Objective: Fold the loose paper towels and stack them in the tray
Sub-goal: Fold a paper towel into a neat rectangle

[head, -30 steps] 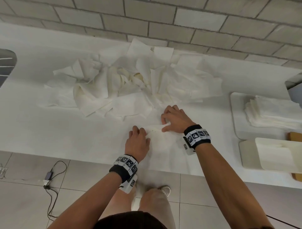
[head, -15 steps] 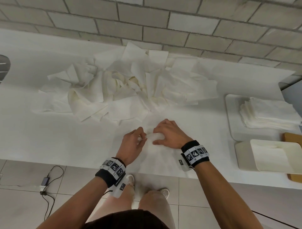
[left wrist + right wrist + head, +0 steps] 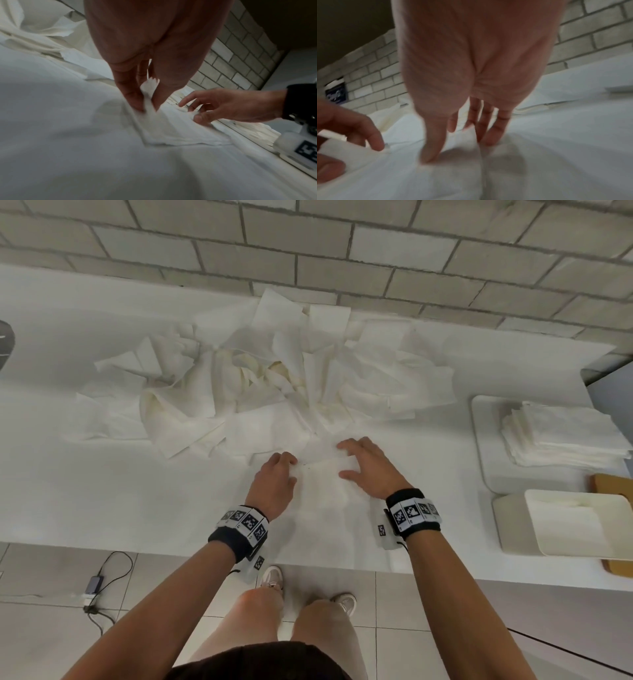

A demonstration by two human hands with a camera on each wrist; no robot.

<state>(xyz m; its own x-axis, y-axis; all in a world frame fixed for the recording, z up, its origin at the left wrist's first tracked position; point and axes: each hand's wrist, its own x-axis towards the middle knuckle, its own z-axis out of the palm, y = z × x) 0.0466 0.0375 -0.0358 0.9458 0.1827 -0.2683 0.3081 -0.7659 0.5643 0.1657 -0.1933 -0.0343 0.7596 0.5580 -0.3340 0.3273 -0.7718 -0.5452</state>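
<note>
- From the head view, our left hand (image 3: 274, 486) pinches the left edge of a paper towel (image 3: 325, 484) lying flat on the white tabletop (image 3: 137, 491), fingers curled onto it. Our right hand (image 3: 371, 469) rests on the towel's right side with fingers spread and the thumb stretched toward the left hand.
- Just beyond the towel sits the loose heap of unfolded towels (image 3: 267, 385), spread along the tabletop up to the brick wall (image 3: 342, 244).
- At the right, a flat white tray (image 3: 486, 446) carries a neat stack of folded towels (image 3: 561, 436). Nearer to us, a white bin (image 3: 513, 525) lies beside the tray with a pale lining or sheet inside; we cannot tell what it is. A wooden board (image 3: 613, 487) shows behind the bin.
- On the tiled floor (image 3: 51, 628) lies a cable with an adapter (image 3: 94, 583).
- From the left wrist view, the left hand's (image 3: 145, 67) thumb and fingers nip a raised fold of the paper towel (image 3: 171, 129), a little tuft standing up between them. The right hand (image 3: 231, 105) hovers low over the far edge, fingers apart, thumb tip touching the paper.
- From the right wrist view, the right hand (image 3: 471, 88) has its fingertips (image 3: 428, 155) down on the paper towel (image 3: 453, 175), fingers spread. The left hand (image 3: 347, 128) shows at the left edge, curled onto the towel.
</note>
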